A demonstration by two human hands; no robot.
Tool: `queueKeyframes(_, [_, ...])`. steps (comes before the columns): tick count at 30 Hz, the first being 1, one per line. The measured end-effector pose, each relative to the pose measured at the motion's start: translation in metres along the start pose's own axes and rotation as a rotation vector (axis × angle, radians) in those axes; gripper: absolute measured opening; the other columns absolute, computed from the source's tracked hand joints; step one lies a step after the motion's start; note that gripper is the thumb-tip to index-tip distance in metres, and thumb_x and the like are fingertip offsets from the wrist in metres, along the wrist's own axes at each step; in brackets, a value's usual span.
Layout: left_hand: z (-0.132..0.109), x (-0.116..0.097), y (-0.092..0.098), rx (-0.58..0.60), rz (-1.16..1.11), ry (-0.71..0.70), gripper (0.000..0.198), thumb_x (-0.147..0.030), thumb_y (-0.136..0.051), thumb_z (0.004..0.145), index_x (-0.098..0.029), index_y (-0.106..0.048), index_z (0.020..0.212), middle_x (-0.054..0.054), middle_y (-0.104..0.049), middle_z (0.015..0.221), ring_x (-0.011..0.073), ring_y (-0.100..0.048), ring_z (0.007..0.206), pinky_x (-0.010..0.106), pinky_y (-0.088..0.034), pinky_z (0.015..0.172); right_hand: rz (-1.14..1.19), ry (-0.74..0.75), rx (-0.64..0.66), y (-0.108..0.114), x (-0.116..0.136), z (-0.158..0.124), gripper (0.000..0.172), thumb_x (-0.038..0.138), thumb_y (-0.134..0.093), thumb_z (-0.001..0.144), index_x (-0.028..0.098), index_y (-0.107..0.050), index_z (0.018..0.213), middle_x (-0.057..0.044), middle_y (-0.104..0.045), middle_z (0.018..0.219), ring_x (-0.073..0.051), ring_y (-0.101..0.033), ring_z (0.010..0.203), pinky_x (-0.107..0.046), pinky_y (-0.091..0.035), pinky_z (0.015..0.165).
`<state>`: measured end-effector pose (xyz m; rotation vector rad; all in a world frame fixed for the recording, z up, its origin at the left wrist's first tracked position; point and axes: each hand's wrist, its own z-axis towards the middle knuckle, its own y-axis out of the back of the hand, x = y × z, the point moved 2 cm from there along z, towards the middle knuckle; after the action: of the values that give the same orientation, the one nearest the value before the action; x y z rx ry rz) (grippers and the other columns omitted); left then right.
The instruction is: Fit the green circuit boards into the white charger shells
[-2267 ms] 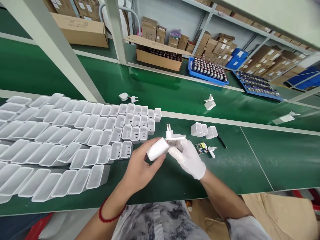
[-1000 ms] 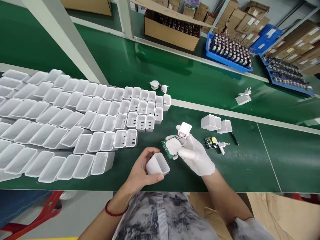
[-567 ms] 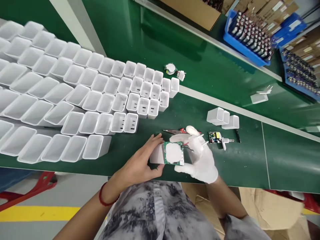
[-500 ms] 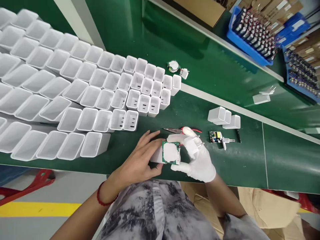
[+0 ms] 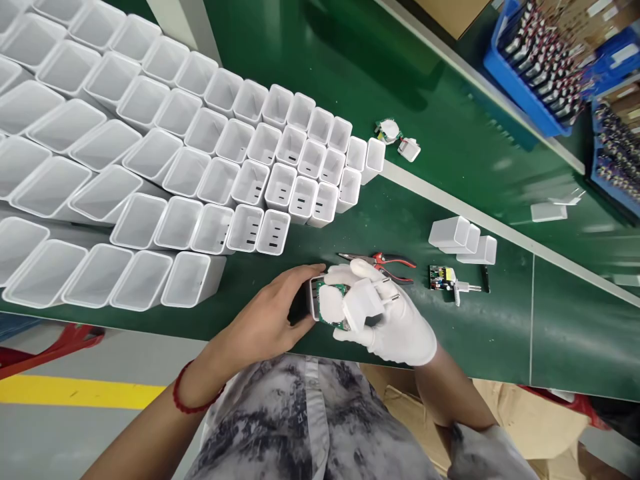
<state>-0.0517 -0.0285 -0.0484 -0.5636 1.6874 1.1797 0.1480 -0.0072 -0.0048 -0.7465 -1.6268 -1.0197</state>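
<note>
My bare left hand (image 5: pixel 273 308) is closed around a white plastic housing (image 5: pixel 313 300), mostly hidden behind its fingers. At the housing's right end sits a green circuit board (image 5: pixel 333 304) with a white pad on top; how far it reaches inside I cannot tell. My right hand (image 5: pixel 403 328), in a white glove, grips the board's edges between thumb and fingers. A white two-pin plug piece (image 5: pixel 364 305) lies over that palm, against the board's right side, pins pointing right. Just beyond the glove, red-handled pliers (image 5: pixel 383 260) rest on the green bench.
Rows of open white housings (image 5: pixel 183 223) fill the left of the bench. Right of my hands are a few more housings (image 5: pixel 453 233) and a bare board with a plug (image 5: pixel 445 279). Another board (image 5: pixel 389 130) lies farther back. Blue bins (image 5: pixel 525 73) of parts stand far right.
The plug piece has come left, close against the board. My right hand's fingers now reach around the board, and the housing shows less beside my left hand. The view has shifted slightly.
</note>
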Motion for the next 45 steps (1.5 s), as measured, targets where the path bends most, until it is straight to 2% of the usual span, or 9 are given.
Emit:
queueKeyframes(3, [0.0,0.0,0.001,-0.007,0.001,-0.028,0.06,-0.018,-0.059,0.084,-0.022,-0.039,0.141,0.01,-0.054,0.144,0.0269,-0.054,0.132,0.042,-0.048,0.108,-0.186,0.193,0.106,0.003,0.009,0.008,0.055,0.025,-0.079,0.078,0.032,-0.053,0.126,-0.006,-0.068,0.125,-0.025,-0.063,0.12,-0.053,-0.042,0.112])
queueKeyframes(5, [0.0,0.001,0.001,-0.023,0.002,-0.051,0.06,-0.017,-0.059,0.085,-0.021,-0.039,0.141,0.01,-0.054,0.144,0.0261,-0.053,0.133,0.041,-0.046,0.11,-0.263,0.237,0.132,0.006,0.012,0.011,0.046,0.022,-0.078,0.079,0.031,-0.056,0.119,-0.007,-0.067,0.127,-0.025,-0.063,0.12,-0.051,-0.045,0.11])
queueKeyframes(8, [0.0,0.003,0.0,-0.034,-0.004,-0.043,0.059,-0.017,-0.061,0.085,-0.02,-0.041,0.14,0.01,-0.056,0.142,0.0252,-0.054,0.132,0.04,-0.046,0.111,-0.322,0.265,0.126,0.009,0.016,0.014,0.048,0.019,-0.08,0.076,0.028,-0.058,0.117,-0.009,-0.067,0.126,-0.026,-0.063,0.118,-0.049,-0.049,0.105])
queueKeyframes(11, [0.0,0.004,-0.002,-0.044,-0.022,-0.043,0.059,-0.018,-0.061,0.085,-0.021,-0.041,0.14,0.009,-0.056,0.141,0.0249,-0.054,0.131,0.04,-0.046,0.11,-0.338,0.268,0.171,0.008,0.016,0.015,0.037,0.018,-0.08,0.075,0.025,-0.062,0.107,-0.01,-0.067,0.125,-0.027,-0.064,0.117,-0.045,-0.051,0.101])
queueKeyframes(17, [0.001,0.007,-0.003,-0.056,-0.032,-0.055,0.059,-0.016,-0.061,0.084,-0.022,-0.042,0.139,0.009,-0.057,0.14,0.0246,-0.054,0.131,0.04,-0.045,0.111,-0.387,0.25,0.155,0.003,0.01,0.017,0.034,0.026,-0.078,0.079,0.026,-0.061,0.108,-0.008,-0.067,0.125,-0.025,-0.065,0.114,-0.047,-0.049,0.103])
queueKeyframes(22, [0.001,0.007,-0.003,-0.073,-0.034,-0.08,0.056,-0.016,-0.061,0.085,-0.02,-0.042,0.138,0.009,-0.059,0.138,0.0233,-0.055,0.129,0.038,-0.046,0.11,-0.403,0.269,0.192,0.001,0.011,0.017,0.021,0.025,-0.076,0.081,0.026,-0.062,0.097,-0.01,-0.067,0.125,-0.025,-0.064,0.115,-0.045,-0.052,0.1])
queueKeyframes(26, [0.001,0.007,-0.003,-0.074,-0.045,-0.084,0.055,-0.016,-0.06,0.085,-0.02,-0.043,0.137,0.01,-0.058,0.139,0.0233,-0.056,0.129,0.038,-0.046,0.11,-0.444,0.286,0.211,0.001,0.015,0.017,0.033,0.025,-0.073,0.084,0.024,-0.059,0.113,-0.014,-0.067,0.124,-0.026,-0.064,0.116,-0.046,-0.051,0.1])
queueKeyframes(33, [0.002,0.006,-0.001,-0.052,-0.062,-0.071,0.051,-0.022,-0.059,0.089,-0.019,-0.044,0.137,0.01,-0.058,0.14,0.0242,-0.055,0.13,0.039,-0.046,0.11,-0.528,0.279,0.183,0.0,0.024,0.017,0.048,0.022,-0.073,0.083,0.026,-0.051,0.126,-0.01,-0.067,0.124,-0.025,-0.065,0.114,-0.041,-0.054,0.097])
queueKeyframes(45, [0.004,0.003,0.002,-0.064,-0.044,-0.088,0.052,-0.026,-0.062,0.088,-0.017,-0.046,0.137,0.012,-0.061,0.136,0.0241,-0.058,0.126,0.038,-0.05,0.107,-0.587,0.236,0.21,-0.004,0.029,0.017,0.043,0.016,-0.066,0.084,0.023,-0.052,0.124,-0.009,-0.066,0.124,-0.023,-0.065,0.113,-0.037,-0.054,0.095])
